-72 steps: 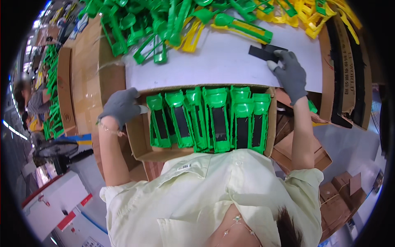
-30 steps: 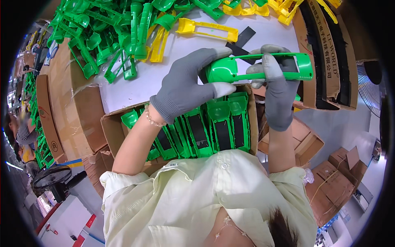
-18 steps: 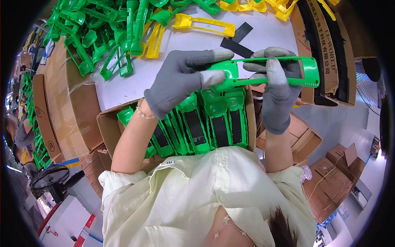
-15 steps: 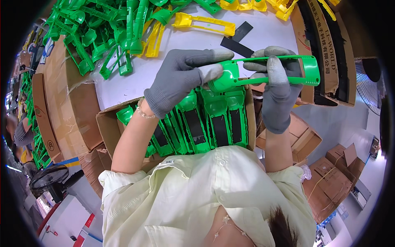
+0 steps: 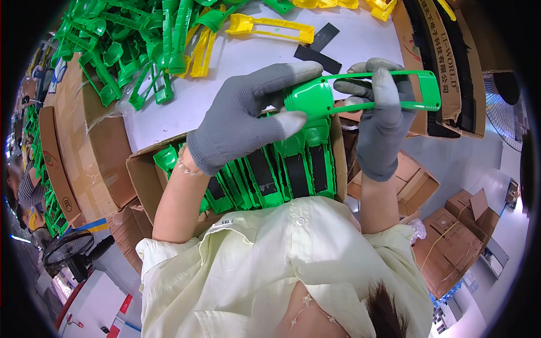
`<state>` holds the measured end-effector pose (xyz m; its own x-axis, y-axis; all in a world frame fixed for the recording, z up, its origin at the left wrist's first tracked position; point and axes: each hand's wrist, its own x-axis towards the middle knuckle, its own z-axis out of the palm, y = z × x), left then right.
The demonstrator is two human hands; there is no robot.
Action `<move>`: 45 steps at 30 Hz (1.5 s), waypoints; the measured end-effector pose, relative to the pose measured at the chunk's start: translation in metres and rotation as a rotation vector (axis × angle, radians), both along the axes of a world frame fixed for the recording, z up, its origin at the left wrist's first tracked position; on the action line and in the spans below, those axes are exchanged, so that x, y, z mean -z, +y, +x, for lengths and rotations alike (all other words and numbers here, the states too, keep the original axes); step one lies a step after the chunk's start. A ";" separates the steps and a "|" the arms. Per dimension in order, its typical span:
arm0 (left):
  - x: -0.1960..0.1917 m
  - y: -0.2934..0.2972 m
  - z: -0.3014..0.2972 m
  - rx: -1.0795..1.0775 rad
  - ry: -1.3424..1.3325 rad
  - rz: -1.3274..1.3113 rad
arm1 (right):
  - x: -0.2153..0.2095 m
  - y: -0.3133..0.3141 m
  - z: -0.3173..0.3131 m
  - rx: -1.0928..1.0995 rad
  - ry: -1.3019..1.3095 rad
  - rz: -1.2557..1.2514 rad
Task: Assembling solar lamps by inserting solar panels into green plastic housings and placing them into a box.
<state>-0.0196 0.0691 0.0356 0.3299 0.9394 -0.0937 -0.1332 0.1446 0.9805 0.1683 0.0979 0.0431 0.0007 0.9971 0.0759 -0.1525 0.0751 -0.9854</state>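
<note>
Left hand point(image 5: 248, 124), grey knit glove: clamps rounded head of green plastic frame part point(image 5: 360, 96). Right hand point(image 5: 380, 121), gloved: grips open frame end. Part held above cardboard box point(image 5: 143, 180) of finished green units point(image 5: 282, 174), before white tabletop point(image 5: 253, 62). Advice: steady head, support frame evenly, avoid twisting.

Green frame part point(image 5: 360, 96): moulded plastic, smooth, slightly glossy. Gloves on left hand point(image 5: 248, 124) and right hand point(image 5: 380, 129): grey knitted cloth, matt, with a finely ribbed weave. Box point(image 5: 143, 180): brown corrugated cardboard, dull and rough at the edges; tabletop point(image 5: 186, 107): white, smooth, matt.
</note>
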 end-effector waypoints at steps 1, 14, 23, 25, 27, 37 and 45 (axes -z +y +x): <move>0.001 -0.001 0.001 -0.004 -0.052 0.023 | -0.002 0.001 0.002 -0.003 0.020 -0.042; 0.002 -0.004 0.003 0.271 0.114 0.129 | 0.015 -0.047 0.081 -0.215 0.032 -0.306; 0.012 -0.008 0.031 -0.039 0.125 -0.102 | 0.035 -0.079 0.148 0.183 -0.966 0.173; 0.009 -0.008 0.030 -0.037 0.151 -0.090 | 0.048 -0.066 0.168 0.097 -1.071 0.229; 0.008 -0.009 0.029 -0.021 0.176 -0.058 | 0.063 -0.045 0.184 -0.063 -1.174 0.347; 0.004 -0.025 -0.008 -0.216 0.284 0.034 | 0.094 0.008 0.164 -0.145 -1.494 0.200; 0.015 0.020 -0.072 -0.437 1.180 0.654 | 0.054 0.033 0.133 -0.248 -1.751 0.077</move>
<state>-0.0916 0.0895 0.0202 0.0409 0.9246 0.3789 0.8833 -0.2106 0.4187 0.3010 0.1306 -0.0112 -0.2615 0.9556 -0.1361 0.9639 0.2658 0.0139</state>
